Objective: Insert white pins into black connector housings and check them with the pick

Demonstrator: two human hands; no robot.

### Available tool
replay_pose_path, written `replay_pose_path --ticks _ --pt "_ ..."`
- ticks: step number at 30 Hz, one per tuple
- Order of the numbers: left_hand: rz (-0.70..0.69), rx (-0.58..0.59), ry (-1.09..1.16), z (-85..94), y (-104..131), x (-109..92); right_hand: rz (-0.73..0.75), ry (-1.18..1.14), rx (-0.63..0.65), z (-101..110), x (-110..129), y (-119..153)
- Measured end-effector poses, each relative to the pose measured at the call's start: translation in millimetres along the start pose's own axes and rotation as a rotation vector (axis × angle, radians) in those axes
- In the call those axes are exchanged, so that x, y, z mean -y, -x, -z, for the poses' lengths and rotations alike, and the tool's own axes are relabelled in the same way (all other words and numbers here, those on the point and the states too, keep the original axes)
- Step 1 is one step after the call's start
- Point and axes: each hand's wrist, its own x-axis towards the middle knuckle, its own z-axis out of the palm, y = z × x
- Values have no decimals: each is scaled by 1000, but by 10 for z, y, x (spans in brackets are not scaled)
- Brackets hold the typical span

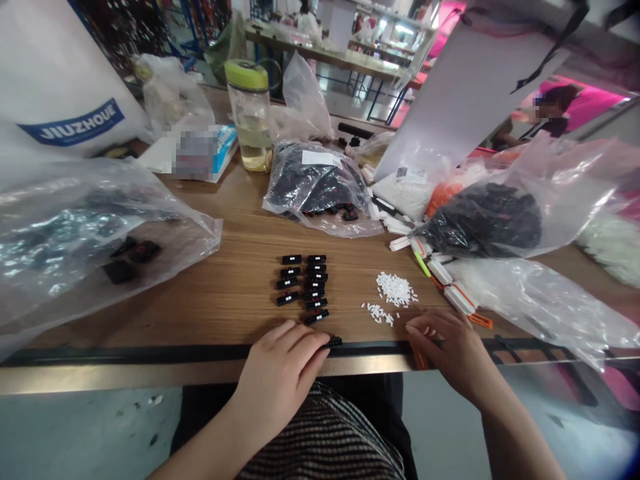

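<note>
My left hand [286, 363] rests at the table's front edge, its fingers closed on a small black connector [334, 342] that sticks out past the fingertips. Just beyond it, several black connectors [316, 285] with white marks stand in two columns on the wooden table [240, 280]. My right hand [447, 347] is near the edge on the right, fingers curled together; an orange tool [418, 355] shows beneath them, partly hidden. Between the hands and a little farther back lie two small piles of white pieces [395, 289].
Clear bags of black parts [317, 180] lie at the back middle, left and right. A bottle with a green lid [249, 117] stands at the back. White and orange pieces [459, 299] lie right of the piles. Another person [553, 113] sits at the far right.
</note>
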Motion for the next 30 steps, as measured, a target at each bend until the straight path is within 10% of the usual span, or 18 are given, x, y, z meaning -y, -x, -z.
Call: replay_pose_path --ticks 10,30 --pt "40 34 14 -6 13 10 164 -424 54 -374 975 -122" --pt "26 15 9 -3 14 8 389 -152 -41 -339 1112 -131"
